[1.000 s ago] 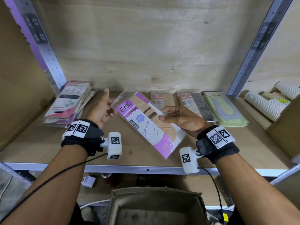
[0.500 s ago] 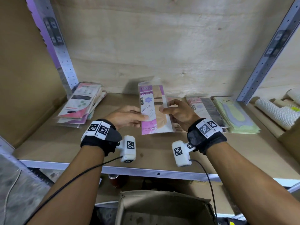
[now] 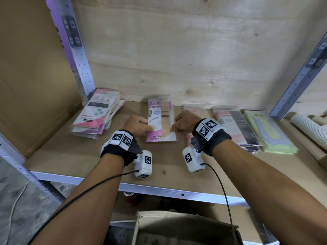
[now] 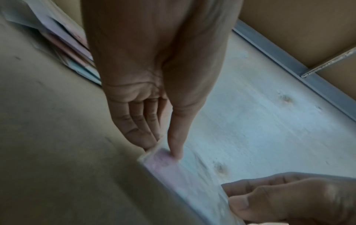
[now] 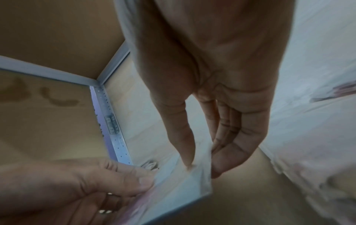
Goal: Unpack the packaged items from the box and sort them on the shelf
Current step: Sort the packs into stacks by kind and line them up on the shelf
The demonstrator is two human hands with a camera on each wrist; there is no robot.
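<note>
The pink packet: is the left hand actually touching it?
Touching. The left wrist view shows the left hand pinching the pink packet, thumb on top, fingers beneath its edge.

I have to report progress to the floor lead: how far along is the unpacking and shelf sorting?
Done: several sorted piles lie on the wooden shelf, including a pink-and-white packet stack and a light green packet stack. In hand: the left hand and right hand pinch a pink-and-beige ENE packet at its sides. Left: the cardboard box interior is too dark to judge.
</note>
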